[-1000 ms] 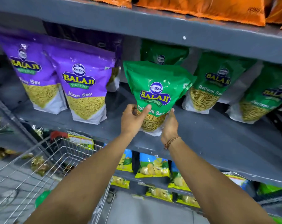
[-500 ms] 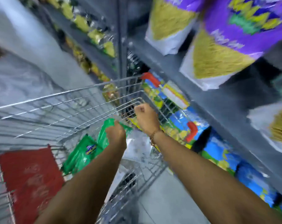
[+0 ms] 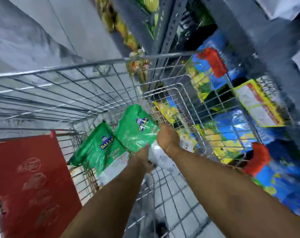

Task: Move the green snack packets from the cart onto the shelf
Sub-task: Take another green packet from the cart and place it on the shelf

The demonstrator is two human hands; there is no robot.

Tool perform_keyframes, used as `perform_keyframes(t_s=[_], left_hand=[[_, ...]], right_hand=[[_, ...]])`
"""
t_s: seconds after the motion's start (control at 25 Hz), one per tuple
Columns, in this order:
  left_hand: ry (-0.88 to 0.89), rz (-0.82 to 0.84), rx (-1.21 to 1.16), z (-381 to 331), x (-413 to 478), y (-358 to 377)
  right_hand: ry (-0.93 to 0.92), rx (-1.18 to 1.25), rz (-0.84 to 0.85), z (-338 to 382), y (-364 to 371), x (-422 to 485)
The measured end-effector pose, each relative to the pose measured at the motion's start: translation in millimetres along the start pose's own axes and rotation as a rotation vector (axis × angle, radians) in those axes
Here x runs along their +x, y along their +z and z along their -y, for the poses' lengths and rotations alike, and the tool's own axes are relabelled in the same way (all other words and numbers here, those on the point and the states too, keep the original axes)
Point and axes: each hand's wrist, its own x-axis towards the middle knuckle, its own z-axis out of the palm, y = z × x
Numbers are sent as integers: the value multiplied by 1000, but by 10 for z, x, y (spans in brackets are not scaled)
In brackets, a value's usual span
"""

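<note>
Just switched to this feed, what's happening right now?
A person is reaching into a wire cart with both arms. The right hand and the left hand are on a green packet, at its lower, pale end; the picture is too blurred to judge either grip. A second green packet lies beside it in the cart. The shelf stands to the right, with blue and yellow packs showing through the wire.

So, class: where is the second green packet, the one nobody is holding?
In the head view, the loose green packet lies inside the wire cart, left of the held packet and right of the red flap.
</note>
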Motion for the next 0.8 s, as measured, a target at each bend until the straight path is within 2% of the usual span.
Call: perform_keyframes(t_s=[0.08,0.12,0.24,0.32,0.44,0.52,0.6,0.64,0.8], left_hand=[[77,24,68,15,-109,116],[134,-24,131,20,-135,156],[293,-123,95,-22,-714,422],[540,-215,114,-57,-1162,588],[998,-248,259,92,-2029,899],[1251,-216,357,326,-2538,1053],[1480,-178,449,651,-2948,1203],[1574,-118,481,851,-3094,1305],[1741,108,670,1860,-3492,1728]], right_hand=[[35,55,-78,-54,-119,-196],[45,101,-113,-46,-226,-290],[18,245,-251,-87,-680,-622],[10,415,-385,-98,-1023,-972],[-66,764,-638,-242,-1399,-1670],[-123,948,-784,-431,-1552,-2148],[-107,1099,-913,-694,-1663,-2611],[-116,1184,-968,-852,-1721,-2826],[-77,1305,-1220,-1710,-1772,-3594]])
